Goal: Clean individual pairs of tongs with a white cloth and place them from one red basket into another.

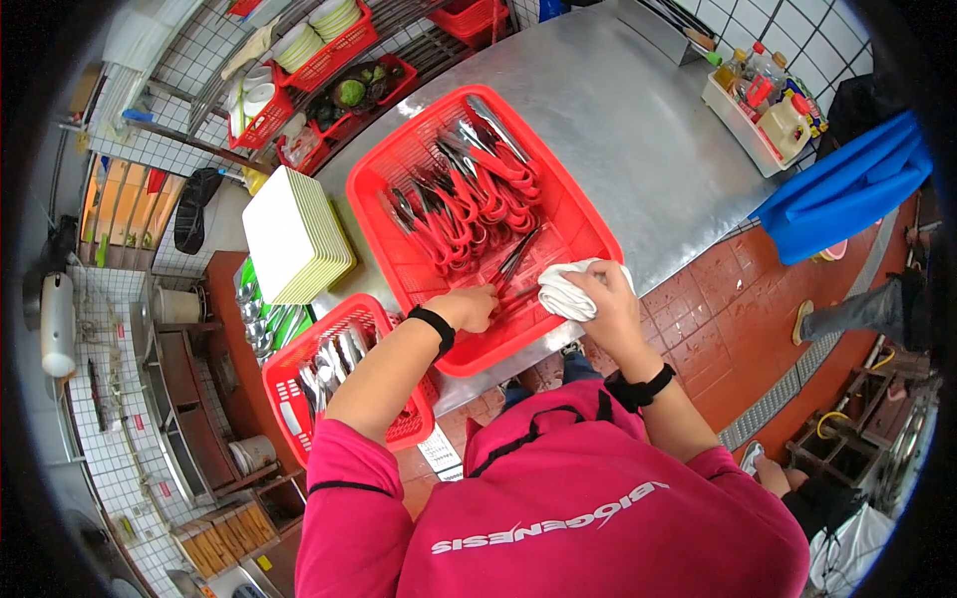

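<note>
My left hand (474, 307) is closed on a red-handled utensil inside the large red plastic basket (379, 224), near its front. My right hand (612, 304) grips a folded white cloth (558, 291) at the basket's front right, close to that utensil. Many red-handled metal tongs (464, 189) lie piled toward the back of the basket, and a few dark-tipped pieces (513, 261) rest just beyond my left hand. Below and left, a smaller red basket (284, 384) holds metal utensils (337, 364), partly hidden by my left forearm.
Stacked cream trays (289, 234) and a green rack of spoons (259, 319) stand left. The steel table (658, 140) carries a bottle caddy (738, 120) at back right, near blue cloth (837, 189). Dish baskets (329, 55) line a back shelf. Another person's leg (847, 314) shows right.
</note>
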A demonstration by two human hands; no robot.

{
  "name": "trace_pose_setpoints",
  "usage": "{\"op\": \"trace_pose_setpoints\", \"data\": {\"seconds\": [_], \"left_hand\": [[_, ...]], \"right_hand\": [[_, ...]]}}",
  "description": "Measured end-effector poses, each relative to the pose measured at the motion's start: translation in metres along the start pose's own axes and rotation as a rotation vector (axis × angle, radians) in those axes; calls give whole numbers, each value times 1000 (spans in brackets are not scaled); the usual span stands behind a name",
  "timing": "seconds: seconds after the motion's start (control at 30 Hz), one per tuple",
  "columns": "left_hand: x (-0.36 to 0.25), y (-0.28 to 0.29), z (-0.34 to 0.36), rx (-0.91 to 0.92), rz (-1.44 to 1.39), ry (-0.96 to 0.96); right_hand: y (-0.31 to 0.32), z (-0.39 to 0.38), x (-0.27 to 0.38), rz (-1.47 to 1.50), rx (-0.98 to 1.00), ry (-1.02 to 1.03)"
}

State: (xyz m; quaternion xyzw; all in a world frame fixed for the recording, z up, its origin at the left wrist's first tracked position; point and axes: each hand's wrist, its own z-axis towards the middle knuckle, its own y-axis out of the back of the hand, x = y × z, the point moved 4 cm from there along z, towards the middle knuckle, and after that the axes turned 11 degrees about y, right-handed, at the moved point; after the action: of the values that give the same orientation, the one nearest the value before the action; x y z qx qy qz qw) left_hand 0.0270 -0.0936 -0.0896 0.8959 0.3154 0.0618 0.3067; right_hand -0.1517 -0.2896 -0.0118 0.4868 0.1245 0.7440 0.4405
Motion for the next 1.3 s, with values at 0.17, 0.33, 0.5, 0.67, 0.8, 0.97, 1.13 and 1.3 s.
{"op": "trace_pose_setpoints", "data": {"seconds": [0.17,0.33,0.5,0.67,0.8,0.97,1.13,1.3], "left_hand": [[2,-13,10,21,82,23],[5,1,-1,-127,55,-73],[10,32,-34,-445,-349,-34],[24,34,-78,-406,-704,-32],[27,16,-121,-264,-1072,-77],[22,-22,-167,-438,-1284,-98],[4,-50,-192,-547,-1435,-148],[14,-81,-223,-494,-1436,-150]], "right_hand": [[0,1,1,6,26,-2],[0,0,1,17,9,-1],[-2,1,1,2,-8,4],[-1,4,4,-16,-19,34],[1,7,8,65,-4,-43],[-9,31,55,197,-73,1],[-44,39,120,196,128,247],[-48,56,118,106,146,232]]}}
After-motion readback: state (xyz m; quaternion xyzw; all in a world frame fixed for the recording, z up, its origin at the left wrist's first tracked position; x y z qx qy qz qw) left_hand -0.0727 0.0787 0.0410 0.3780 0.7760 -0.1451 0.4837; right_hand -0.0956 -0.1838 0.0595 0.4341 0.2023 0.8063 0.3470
